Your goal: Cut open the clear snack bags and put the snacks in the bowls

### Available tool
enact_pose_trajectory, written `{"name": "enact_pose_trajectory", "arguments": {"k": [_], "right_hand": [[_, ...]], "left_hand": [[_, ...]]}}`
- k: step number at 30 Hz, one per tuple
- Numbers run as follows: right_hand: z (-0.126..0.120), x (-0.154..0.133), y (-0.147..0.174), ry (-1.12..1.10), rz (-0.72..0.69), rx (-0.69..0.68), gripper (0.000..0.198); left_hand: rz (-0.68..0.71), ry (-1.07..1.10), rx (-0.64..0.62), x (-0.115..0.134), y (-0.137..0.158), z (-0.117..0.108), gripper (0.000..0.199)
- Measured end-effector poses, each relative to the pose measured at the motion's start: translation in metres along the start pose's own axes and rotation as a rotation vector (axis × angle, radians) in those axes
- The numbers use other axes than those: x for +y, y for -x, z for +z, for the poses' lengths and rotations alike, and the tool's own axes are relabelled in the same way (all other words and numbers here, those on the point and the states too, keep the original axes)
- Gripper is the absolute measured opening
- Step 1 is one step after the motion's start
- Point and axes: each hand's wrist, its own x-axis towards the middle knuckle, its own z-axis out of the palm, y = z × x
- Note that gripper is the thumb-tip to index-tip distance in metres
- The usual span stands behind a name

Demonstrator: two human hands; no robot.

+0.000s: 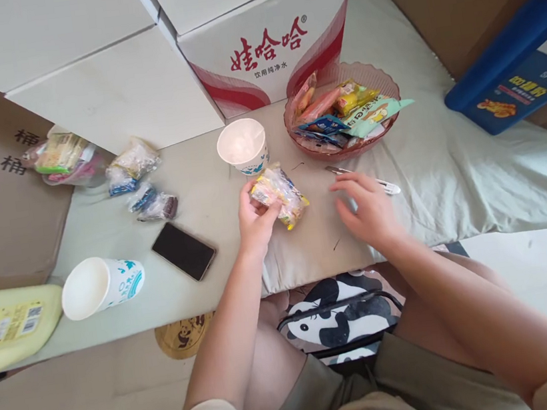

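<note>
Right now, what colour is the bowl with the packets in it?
The bowl is see-through pink; the head view shows it best.

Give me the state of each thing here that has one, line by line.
Snack packet, gripped by left hand; whether opened is unclear
Right hand, loosely open
Slim tool, lying down, partly hidden
Phone, screen dark
Bowl, uncovered, loaded with packets
Cup by bowl, uncovered
Cup by phone, uncovered

Bright, diffuse light casts only soft, faint shadows.
</note>
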Motion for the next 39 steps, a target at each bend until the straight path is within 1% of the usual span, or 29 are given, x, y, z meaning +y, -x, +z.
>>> {"name": "enact_pose_trajectory", "arguments": {"k": [2, 4, 6, 8, 10, 13, 16, 18, 22, 26, 30, 34, 37, 39], "right_hand": [[-0.009, 0.010, -0.001, 0.185, 0.075, 0.035, 0.035], [-0.015, 0.017, -0.003, 0.327, 0.146, 0.001, 0.043], [-0.018, 0.020, -0.006, 0.399, 0.178, -0.070, 0.041], [-0.019, 0.018, -0.007, 0.389, 0.187, -0.137, 0.036], [-0.018, 0.015, -0.008, 0.300, 0.173, -0.159, 0.035], [-0.016, 0.007, -0.008, 0.041, 0.131, -0.161, 0.036], [-0.013, -0.001, -0.007, -0.197, 0.125, -0.232, 0.038], [-0.009, -0.008, -0.006, -0.265, 0.134, -0.275, 0.036], [-0.001, -0.020, -0.002, -0.354, 0.207, -0.367, 0.033], [0.005, -0.026, 0.000, -0.559, 0.311, -0.458, 0.033], [0.007, -0.027, 0.000, -0.688, 0.393, -0.464, 0.033], [0.010, -0.026, -0.003, -0.751, 0.421, -0.433, 0.033], [0.014, -0.026, -0.005, -0.823, 0.442, -0.378, 0.034], [0.017, -0.025, -0.006, -0.854, 0.481, -0.351, 0.036]], "left_hand": [[0.022, -0.005, 0.072, 0.001, -0.003, -0.003, 0.073], [0.024, -0.005, 0.107, 0.002, -0.004, -0.004, 0.070], [0.013, -0.004, 0.113, 0.002, -0.004, -0.003, 0.067], [0.003, -0.010, 0.105, 0.002, -0.003, -0.002, 0.063], [0.003, -0.016, 0.097, 0.002, -0.003, -0.001, 0.061], [0.023, -0.003, 0.093, 0.001, -0.003, 0.001, 0.061], [0.061, 0.010, 0.079, -0.002, -0.004, 0.001, 0.060], [0.085, -0.004, 0.067, -0.004, -0.004, 0.002, 0.060], [0.120, -0.060, 0.035, -0.007, -0.003, 0.006, 0.057], [0.146, -0.092, -0.022, -0.006, 0.002, 0.013, 0.053], [0.145, -0.102, -0.085, -0.005, 0.008, 0.018, 0.053], [0.086, -0.084, -0.130, -0.007, 0.008, 0.017, 0.055], [0.043, -0.095, -0.234, -0.008, 0.010, 0.016, 0.061], [0.028, -0.113, -0.316, -0.007, 0.012, 0.017, 0.068]]}}
